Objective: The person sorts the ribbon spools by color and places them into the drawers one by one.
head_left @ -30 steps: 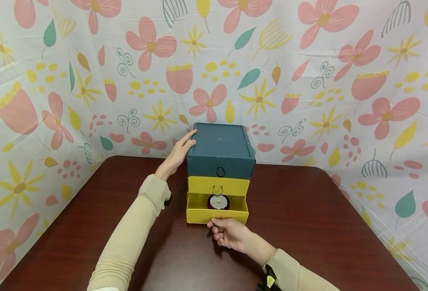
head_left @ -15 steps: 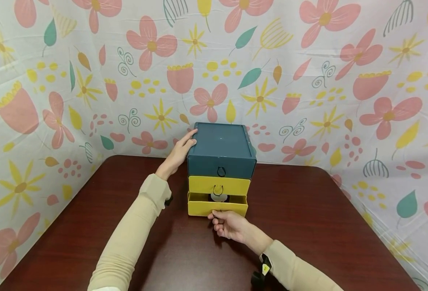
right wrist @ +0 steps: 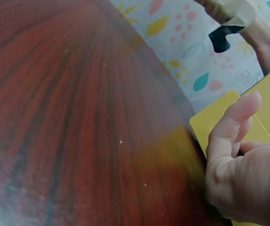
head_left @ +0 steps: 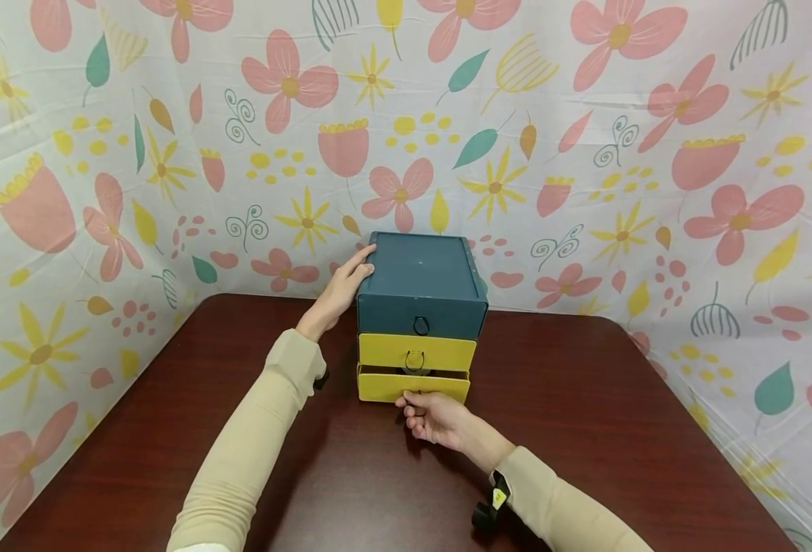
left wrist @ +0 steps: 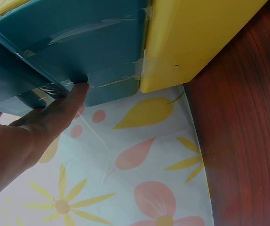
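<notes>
A small drawer tower stands on the table, with a blue-green upper box (head_left: 421, 268) over a yellow lower unit. Its bottom yellow drawer (head_left: 378, 387) sticks out slightly, leaving a narrow gap above its front. Through that gap shows a sliver of a whitish round thing (head_left: 416, 371). At the drawer front my right hand (head_left: 440, 422) pinches the dark pull loop with thumb and curled fingers; the loop is mostly hidden by them. My left hand (head_left: 340, 291) rests with extended fingers on the upper box's left top edge, and in the left wrist view a finger (left wrist: 76, 99) touches its side.
The closed middle yellow drawer (head_left: 385, 351) and the blue front above each carry a black ring pull (head_left: 421, 326). A flower-print cloth (head_left: 550, 153) hangs right behind the dark reddish wooden table (head_left: 571, 429).
The bottom drawer has slid inward toward the tower, with my right hand moving along at its pull. The round thing inside has become mostly hidden. My left hand has stayed in place.
</notes>
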Motion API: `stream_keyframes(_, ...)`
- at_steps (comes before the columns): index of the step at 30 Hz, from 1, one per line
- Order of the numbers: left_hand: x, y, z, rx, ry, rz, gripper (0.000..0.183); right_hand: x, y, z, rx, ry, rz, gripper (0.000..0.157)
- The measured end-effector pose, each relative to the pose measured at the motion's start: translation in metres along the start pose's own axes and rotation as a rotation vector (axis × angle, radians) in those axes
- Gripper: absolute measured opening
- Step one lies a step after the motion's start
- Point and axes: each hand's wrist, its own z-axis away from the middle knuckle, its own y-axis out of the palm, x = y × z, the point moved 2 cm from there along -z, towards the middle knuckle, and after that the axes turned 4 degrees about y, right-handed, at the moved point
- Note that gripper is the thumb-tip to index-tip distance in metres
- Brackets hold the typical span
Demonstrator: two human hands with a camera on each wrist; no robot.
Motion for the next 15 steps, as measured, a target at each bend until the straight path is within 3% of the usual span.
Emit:
stream_keyframes(7, -0.018, 0.001, 0.009, 0.016, -0.009, -0.012, 0.054, 0.003, -0.002, -0.004, -0.035, -0.014, 0.012, 0.031)
stream_keyframes(15, 0.005, 0.001, -0.003, -0.017, 0.011, -0.005, 0.053, 0.008, -0.004, -0.011, -0.051, -0.023, 0.017, 0.032)
